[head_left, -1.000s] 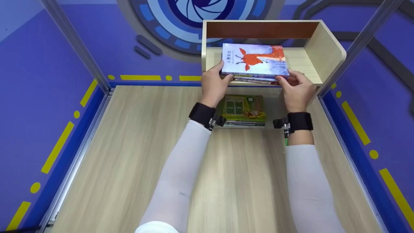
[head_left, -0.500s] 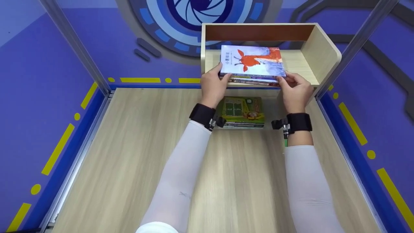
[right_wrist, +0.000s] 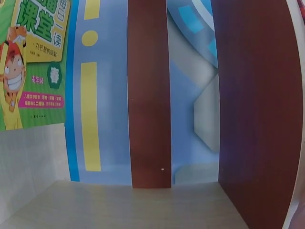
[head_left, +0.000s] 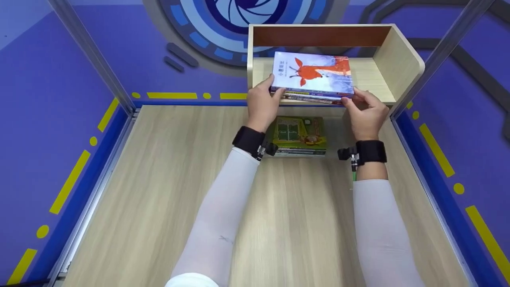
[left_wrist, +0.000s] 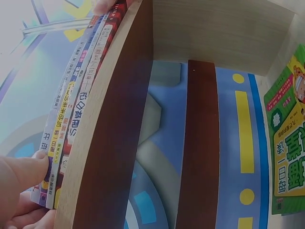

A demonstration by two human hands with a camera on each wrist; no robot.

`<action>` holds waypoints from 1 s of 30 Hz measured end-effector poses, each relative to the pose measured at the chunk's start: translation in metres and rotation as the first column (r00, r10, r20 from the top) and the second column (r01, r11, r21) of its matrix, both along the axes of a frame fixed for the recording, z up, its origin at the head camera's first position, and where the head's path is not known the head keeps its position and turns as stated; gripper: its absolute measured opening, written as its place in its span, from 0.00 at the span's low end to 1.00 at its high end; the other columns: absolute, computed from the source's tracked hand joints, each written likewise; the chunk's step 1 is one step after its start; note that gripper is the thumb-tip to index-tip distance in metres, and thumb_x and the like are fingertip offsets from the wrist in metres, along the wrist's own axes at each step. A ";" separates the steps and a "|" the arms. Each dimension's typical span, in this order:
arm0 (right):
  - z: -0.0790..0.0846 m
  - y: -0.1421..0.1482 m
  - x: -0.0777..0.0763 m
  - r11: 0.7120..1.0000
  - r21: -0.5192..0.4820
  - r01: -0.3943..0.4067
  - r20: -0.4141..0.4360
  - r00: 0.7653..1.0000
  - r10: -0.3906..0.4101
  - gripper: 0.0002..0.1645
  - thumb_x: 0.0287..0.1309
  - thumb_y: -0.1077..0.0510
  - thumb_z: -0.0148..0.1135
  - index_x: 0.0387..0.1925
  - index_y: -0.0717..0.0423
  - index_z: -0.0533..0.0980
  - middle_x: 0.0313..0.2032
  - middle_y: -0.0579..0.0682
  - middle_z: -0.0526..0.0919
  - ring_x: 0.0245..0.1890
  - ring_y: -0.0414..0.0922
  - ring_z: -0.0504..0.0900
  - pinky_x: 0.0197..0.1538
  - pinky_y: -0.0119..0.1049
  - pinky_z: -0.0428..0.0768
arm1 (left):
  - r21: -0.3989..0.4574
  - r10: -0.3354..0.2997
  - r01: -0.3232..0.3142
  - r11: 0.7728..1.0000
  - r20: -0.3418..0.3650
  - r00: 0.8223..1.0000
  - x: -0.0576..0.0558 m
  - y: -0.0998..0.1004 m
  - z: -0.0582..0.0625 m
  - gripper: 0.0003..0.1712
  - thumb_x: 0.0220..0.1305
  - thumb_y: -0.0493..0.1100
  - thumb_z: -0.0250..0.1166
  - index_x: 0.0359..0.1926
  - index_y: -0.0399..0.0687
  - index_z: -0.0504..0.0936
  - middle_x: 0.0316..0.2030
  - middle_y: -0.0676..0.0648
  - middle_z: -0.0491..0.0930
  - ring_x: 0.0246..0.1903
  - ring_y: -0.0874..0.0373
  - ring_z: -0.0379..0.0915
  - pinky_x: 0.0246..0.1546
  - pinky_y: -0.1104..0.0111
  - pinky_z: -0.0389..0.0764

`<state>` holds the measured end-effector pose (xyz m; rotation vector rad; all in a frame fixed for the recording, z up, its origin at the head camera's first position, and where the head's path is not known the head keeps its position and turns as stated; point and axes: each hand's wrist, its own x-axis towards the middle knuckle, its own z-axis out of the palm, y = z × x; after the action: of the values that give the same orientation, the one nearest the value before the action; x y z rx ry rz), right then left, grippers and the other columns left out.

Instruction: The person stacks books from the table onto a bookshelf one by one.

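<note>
A stack of several picture books (head_left: 312, 73) lies on the upper board of a small wooden shelf (head_left: 376, 79). Its top cover is pale blue with an orange giraffe-like animal. My left hand (head_left: 263, 103) grips the stack's front left corner, thumb against the spines and fingers along the side. At the front right corner, my right hand (head_left: 367, 114) pinches the stack between thumb and fingers. The spines (left_wrist: 71, 105) run close together above the shelf's edge in the left wrist view, the left thumb (left_wrist: 24, 174) near their lower end. Only a sliver of the right hand shows in the right wrist view.
Below the upper board, a second stack of books with a green cover (head_left: 299, 131) lies in the lower compartment. The shelf's tall side panel (head_left: 400, 59) rises right of the right hand. A wooden table (head_left: 179, 179) stretches in front, with blue walls around.
The head view dips and returns slightly. Both hands stay at the stack's front corners; the right thumb sits a little lower on the spines.
</note>
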<state>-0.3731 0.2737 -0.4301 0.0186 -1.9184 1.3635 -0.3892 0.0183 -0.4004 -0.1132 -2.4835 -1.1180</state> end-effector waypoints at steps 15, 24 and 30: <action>-0.012 0.003 -0.020 0.981 0.149 0.128 0.099 0.985 -0.143 0.20 0.44 0.38 0.68 0.43 0.31 0.81 0.37 0.41 0.87 0.34 0.33 0.82 0.41 0.22 0.77 | 0.003 0.042 -0.042 0.999 0.026 0.999 -0.003 0.002 -0.004 0.32 0.62 0.56 0.60 0.65 0.54 0.68 0.62 0.52 0.72 0.59 0.61 0.70 0.54 0.74 0.73; -0.014 -0.002 -0.027 0.970 0.188 0.156 0.027 0.986 -0.164 0.20 0.47 0.39 0.68 0.44 0.37 0.82 0.37 0.42 0.87 0.33 0.33 0.82 0.39 0.20 0.76 | 0.021 0.028 -0.028 0.999 -0.004 1.000 -0.005 -0.003 -0.007 0.32 0.63 0.56 0.60 0.65 0.54 0.68 0.61 0.51 0.73 0.56 0.60 0.73 0.51 0.74 0.75; -0.022 -0.001 -0.028 0.961 0.200 0.189 0.004 0.981 -0.194 0.23 0.51 0.40 0.66 0.47 0.43 0.81 0.39 0.44 0.86 0.35 0.35 0.83 0.42 0.23 0.76 | 0.052 0.003 -0.001 0.999 -0.043 0.999 -0.004 -0.002 -0.015 0.37 0.61 0.56 0.62 0.67 0.48 0.65 0.62 0.47 0.72 0.52 0.59 0.74 0.50 0.73 0.74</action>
<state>-0.4012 0.2730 -0.4525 -0.0839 -2.0125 1.0456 -0.3936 0.0167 -0.4149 -0.1181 -2.4146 -1.1667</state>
